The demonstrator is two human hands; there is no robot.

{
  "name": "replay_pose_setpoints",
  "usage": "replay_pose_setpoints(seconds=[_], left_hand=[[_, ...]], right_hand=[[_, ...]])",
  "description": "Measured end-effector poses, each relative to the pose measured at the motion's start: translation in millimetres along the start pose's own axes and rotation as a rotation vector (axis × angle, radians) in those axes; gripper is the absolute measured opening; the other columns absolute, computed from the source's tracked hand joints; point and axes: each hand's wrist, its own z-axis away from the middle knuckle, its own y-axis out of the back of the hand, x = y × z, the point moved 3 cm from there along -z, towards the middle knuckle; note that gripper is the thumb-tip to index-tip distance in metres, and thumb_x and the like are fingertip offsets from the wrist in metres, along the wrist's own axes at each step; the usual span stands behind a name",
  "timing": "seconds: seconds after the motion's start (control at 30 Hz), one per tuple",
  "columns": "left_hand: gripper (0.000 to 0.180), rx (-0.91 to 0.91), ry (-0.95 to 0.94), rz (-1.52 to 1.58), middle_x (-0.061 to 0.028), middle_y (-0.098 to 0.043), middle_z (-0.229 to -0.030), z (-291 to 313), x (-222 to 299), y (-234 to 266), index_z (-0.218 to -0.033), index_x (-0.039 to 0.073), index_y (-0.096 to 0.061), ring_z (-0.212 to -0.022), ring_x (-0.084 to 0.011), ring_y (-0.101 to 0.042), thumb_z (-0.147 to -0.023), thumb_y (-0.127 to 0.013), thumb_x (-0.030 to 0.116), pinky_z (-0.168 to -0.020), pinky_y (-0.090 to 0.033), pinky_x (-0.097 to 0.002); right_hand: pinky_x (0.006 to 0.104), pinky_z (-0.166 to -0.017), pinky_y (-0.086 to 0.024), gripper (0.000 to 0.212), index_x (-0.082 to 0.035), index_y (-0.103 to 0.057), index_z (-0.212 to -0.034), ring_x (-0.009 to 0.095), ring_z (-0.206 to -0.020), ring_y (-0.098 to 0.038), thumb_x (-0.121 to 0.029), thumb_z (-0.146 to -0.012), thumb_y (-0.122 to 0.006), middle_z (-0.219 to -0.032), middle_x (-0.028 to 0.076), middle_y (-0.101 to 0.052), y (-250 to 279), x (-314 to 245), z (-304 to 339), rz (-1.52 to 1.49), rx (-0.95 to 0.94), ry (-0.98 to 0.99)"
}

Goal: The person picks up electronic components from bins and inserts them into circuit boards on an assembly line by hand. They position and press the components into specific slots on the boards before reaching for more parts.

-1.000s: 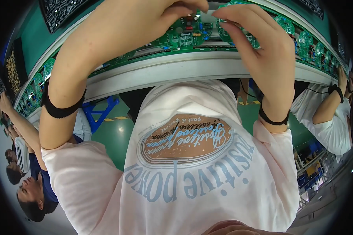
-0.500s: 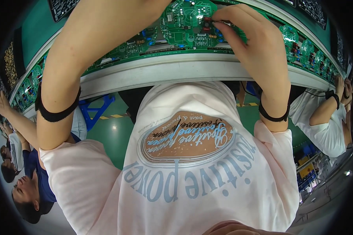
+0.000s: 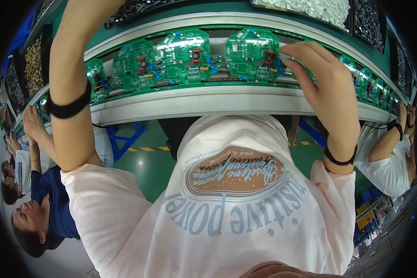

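Note:
My right hand [image 3: 326,76] is curled in a pinch at the right edge of a green circuit board [image 3: 238,60], beside its red components [image 3: 269,58]. Whatever lies between the thumb and forefinger is too small to make out. My left forearm [image 3: 69,78], with a black band round it, reaches up past the top edge; the left hand is out of the picture. Left of that board, another green circuit board [image 3: 176,58] carries red, blue and orange parts. Both lie in a long pale rail track [image 3: 194,99] with several similar boards.
Beyond the track are a tray of white parts [image 3: 310,11], a bin of dark metallic parts [image 3: 369,25] and a bin of yellowish parts [image 3: 34,74]. A co-worker in dark blue [image 3: 62,199] sits at the left; another in white [image 3: 384,162] is at the right.
My left forearm has swung up and left, uncovering the boards. My right hand has shifted from the red component to the board's right edge. The view now takes in more of the far side.

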Motion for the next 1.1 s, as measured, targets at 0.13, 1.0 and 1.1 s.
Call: replay_pose_setpoints(seconds=[0.13,1.0,1.1], left_hand=[[0.016,-0.021,0.005,-0.090,-0.0154,-0.072,-0.092,-16,-16,-9,-0.106,-0.003,-0.073,-0.082,-0.0276,-0.070,-0.093,-0.072,0.007,-0.079,-0.057,-0.0351],[0.012,-0.057,0.084,0.436,-0.0109,-0.073,-0.087,-4,-1,-22,-0.101,-0.007,-0.073,-0.075,-0.0162,-0.069,-0.091,-0.073,0.000,-0.067,-0.055,-0.0276],[0.011,-0.025,0.046,0.925,-0.0092,-0.073,-0.086,5,-2,-33,-0.101,-0.008,-0.073,-0.075,-0.0135,-0.069,-0.093,-0.072,-0.001,-0.067,-0.055,-0.0254]], right_hand=[[0.0369,-0.077,-0.056,0.016,-0.001,-0.072,-0.109,0.032,-0.089,-0.072,-0.002,-0.093,-0.069,-0.104,0.014,-0.073,28,2,-9,0.048,-0.056,0.088],[0.0349,-0.067,-0.057,0.012,-0.002,-0.073,-0.102,0.026,-0.077,-0.072,-0.009,-0.092,-0.073,-0.082,0.013,-0.072,18,12,-127,-0.859,0.172,0.368],[0.0320,-0.066,-0.056,0.009,0.000,-0.074,-0.100,0.022,-0.076,-0.072,-0.007,-0.095,-0.071,-0.083,0.012,-0.072,28,-4,-100,-0.977,0.072,-0.006]])
